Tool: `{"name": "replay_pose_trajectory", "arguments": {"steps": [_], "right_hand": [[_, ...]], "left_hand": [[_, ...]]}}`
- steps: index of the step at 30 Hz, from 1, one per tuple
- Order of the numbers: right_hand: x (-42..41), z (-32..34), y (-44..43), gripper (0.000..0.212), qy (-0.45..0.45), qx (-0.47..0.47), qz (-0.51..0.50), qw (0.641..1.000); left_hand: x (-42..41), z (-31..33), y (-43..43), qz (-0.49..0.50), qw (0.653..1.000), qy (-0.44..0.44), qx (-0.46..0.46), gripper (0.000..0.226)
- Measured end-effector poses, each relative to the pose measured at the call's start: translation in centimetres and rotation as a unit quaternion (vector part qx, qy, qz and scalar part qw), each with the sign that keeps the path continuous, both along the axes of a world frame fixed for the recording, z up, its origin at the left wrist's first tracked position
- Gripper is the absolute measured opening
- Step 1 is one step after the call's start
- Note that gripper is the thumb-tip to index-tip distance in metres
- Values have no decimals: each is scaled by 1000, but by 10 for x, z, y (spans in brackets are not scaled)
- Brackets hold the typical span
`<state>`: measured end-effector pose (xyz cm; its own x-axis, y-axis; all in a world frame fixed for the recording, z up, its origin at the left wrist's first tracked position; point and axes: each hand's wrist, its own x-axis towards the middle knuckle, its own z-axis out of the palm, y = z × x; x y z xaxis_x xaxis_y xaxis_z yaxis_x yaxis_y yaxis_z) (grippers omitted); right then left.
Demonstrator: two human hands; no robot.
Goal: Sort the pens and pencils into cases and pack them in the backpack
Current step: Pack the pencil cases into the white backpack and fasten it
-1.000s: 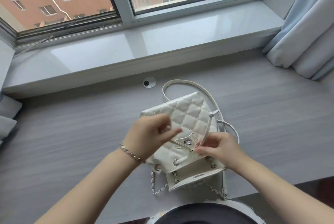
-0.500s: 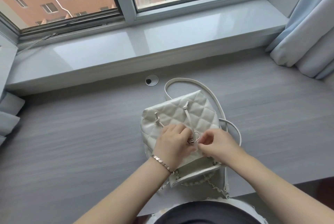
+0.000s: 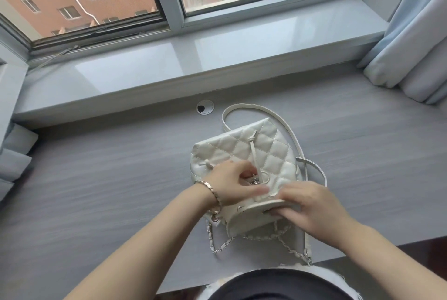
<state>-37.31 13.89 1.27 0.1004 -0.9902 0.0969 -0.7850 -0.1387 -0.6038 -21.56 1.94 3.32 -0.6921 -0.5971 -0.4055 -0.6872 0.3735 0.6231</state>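
Note:
A small white quilted backpack (image 3: pixel 256 152) lies on the grey desk (image 3: pixel 96 190), its chain straps trailing toward me. My left hand (image 3: pixel 233 182) sits at the bag's mouth, fingers curled round the silver clasp and drawstring. My right hand (image 3: pixel 312 205) lies on the bag's flap (image 3: pixel 256 212), fingers curled over its edge and holding it down. A white drawstring (image 3: pixel 255 152) runs up over the quilted front. No pens, pencils or cases are visible.
A round cable grommet (image 3: pixel 205 107) sits in the desk behind the bag. A glossy window sill (image 3: pixel 193 57) runs along the back. Curtains (image 3: pixel 411 40) hang at the right and folded fabric (image 3: pixel 12 152) lies at the left edge.
Both hands have drawn together at the bag's mouth. The right hand has shifted from the drawstring onto the flap, which has come up toward the clasp.

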Motion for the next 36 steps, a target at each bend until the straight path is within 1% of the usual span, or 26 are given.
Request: {"name": "replay_pose_trajectory", "arguments": {"steps": [1,3,5,6,8,10,11,13,15,17,20,22,23,25,26,28,30,32,35,36], "right_hand": [[0,5,-8,25,4,-16,-2,1000],[0,11,-27,30,14,-40,8,999],[2,10,-44,39,-8,-9,1,1000],[3,8,-51,44,-30,32,-9,999],[4,3,-60,47,-122,121,-39,984],[2,-5,-64,45,-232,190,-77,951],[1,-8,-65,43,-263,211,-86,938],[-2,-11,-63,32,-285,228,-83,927],[-2,-13,-57,18,-303,229,-84,921],[-1,-15,-50,11,-299,226,-90,923],[2,-15,-41,5,-261,181,-68,946],[3,-13,-37,6,-227,151,-43,961],[2,-14,-35,1,-214,137,-34,967],[1,-19,-33,20,-169,100,-36,980],[1,-23,-32,28,-137,78,-43,987],[2,-31,-34,34,-97,38,-62,993],[6,-36,-36,36,-106,18,-96,990],[7,-39,-39,37,-148,6,-143,979],[7,-39,-44,24,-234,20,-182,955],[7,-38,-46,23,-245,23,-189,951]], "left_hand": [[2,5,-1,-10,1000,1,30,65],[6,15,-3,-33,997,5,76,54],[10,20,-5,-39,994,5,104,36],[12,20,-5,-35,993,9,110,32],[13,15,-3,-22,996,20,88,34],[11,4,0,-9,998,22,50,36],[9,-1,1,-1,999,25,34,36],[5,-10,3,17,999,25,12,41],[2,-12,5,15,1000,1,0,55],[1,-12,8,7,1000,-11,-2,60],[2,-11,10,9,1000,-7,5,64],[4,-11,8,10,1000,-10,11,68],[4,-11,7,10,1000,-10,11,70],[3,-13,6,7,1000,-11,2,67],[2,-13,5,5,1000,-11,-8,62],[1,-15,4,7,1000,-7,-10,47],[0,-14,1,26,1000,8,4,41],[-4,-11,-2,53,998,12,2,32],[-13,-10,-5,102,995,11,-12,22],[-15,-11,-5,116,993,15,-8,21]]}}
